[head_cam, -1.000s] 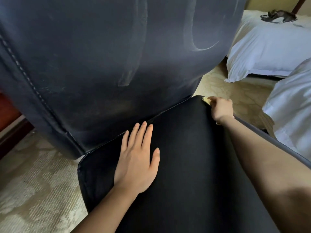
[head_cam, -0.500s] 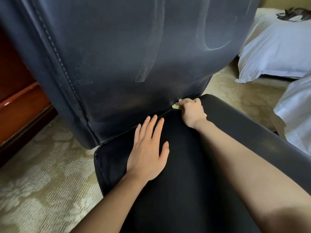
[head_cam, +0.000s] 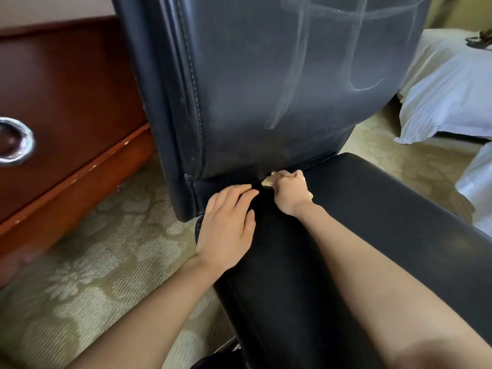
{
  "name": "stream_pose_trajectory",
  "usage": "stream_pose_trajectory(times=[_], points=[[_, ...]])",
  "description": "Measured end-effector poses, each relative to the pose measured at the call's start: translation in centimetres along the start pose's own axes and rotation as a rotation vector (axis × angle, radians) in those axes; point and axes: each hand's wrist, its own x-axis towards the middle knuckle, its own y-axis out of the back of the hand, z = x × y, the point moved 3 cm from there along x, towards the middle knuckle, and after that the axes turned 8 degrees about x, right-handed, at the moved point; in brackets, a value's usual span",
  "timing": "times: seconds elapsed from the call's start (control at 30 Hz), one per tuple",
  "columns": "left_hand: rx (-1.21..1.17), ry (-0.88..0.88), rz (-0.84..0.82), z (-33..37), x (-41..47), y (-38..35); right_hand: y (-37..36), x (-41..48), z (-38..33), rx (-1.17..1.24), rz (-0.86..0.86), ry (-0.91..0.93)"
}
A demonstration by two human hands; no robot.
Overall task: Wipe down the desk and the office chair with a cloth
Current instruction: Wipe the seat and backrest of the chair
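Observation:
The black leather office chair fills the view: its backrest [head_cam: 266,75] shows pale wipe streaks, and its seat [head_cam: 359,222] runs toward me. My right hand [head_cam: 288,191] grips a small yellow cloth [head_cam: 267,182] and presses it into the crease where seat meets backrest. Only the cloth's edges show past the fingers. My left hand [head_cam: 226,225] lies flat on the seat's left part, fingers straight, fingertips close to the right hand.
A dark red wooden desk [head_cam: 66,102] with a round metal pull [head_cam: 14,141] stands at the left. Patterned beige carpet [head_cam: 93,262] lies beneath. White bedding [head_cam: 447,97] sits at the right.
My right hand has slid the cloth leftward along the seat crease, from the seat's right corner to near its middle. The left hand stayed flat on the seat.

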Motion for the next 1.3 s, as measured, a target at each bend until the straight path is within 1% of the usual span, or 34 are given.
stream_pose_trajectory(times=[0.1, 0.2, 0.27, 0.33, 0.4, 0.53, 0.6, 0.8, 0.9, 0.97, 1.1, 1.17, 1.3], points=[[0.087, 0.048, -0.091, -2.5, -2.7, 0.8, -0.5, -1.6, -2.6, 0.037, 0.022, 0.046], [0.165, 0.133, -0.229, -4.7, -5.2, 0.6, -1.5, -3.3, -5.1, 0.048, 0.049, 0.135], [0.181, 0.19, -0.282, -5.8, -6.8, 0.5, -1.8, -4.5, -6.2, 0.061, 0.081, 0.156], [0.143, 0.235, -0.291, -6.5, -8.1, 0.7, -1.9, -5.6, -7.3, 0.058, 0.097, 0.184], [0.132, 0.244, -0.282, -6.8, -9.0, 1.2, -2.1, -6.8, -8.2, 0.069, 0.096, 0.211], [0.238, 0.224, -0.302, -6.5, -10.8, 1.4, -2.0, -9.8, -9.9, 0.16, 0.101, 0.287], [0.247, 0.236, -0.303, -6.1, -11.7, 1.3, -1.9, -11.9, -10.8, 0.187, 0.095, 0.324], [0.107, 0.251, -0.294, -5.5, -13.6, 1.8, -1.2, -18.9, -12.4, 0.218, 0.088, 0.339], [0.034, 0.247, -0.292, -5.6, -14.3, 2.4, -0.3, -22.6, -12.5, 0.255, 0.137, 0.374], [0.019, 0.246, -0.305, -5.6, -14.8, 2.5, 0.1, -25.0, -11.9, 0.242, 0.159, 0.418], [0.033, 0.259, -0.3, -5.5, -15.3, 2.6, 0.5, -28.9, -9.9, 0.205, 0.128, 0.504], [0.041, 0.258, -0.294, -5.5, -15.4, 2.6, 0.6, -30.7, -8.3, 0.122, 0.088, 0.549], [0.055, 0.281, -0.285, -5.4, -15.8, 2.8, 0.8, -33.7, -4.6, -0.124, -0.038, 0.651]])
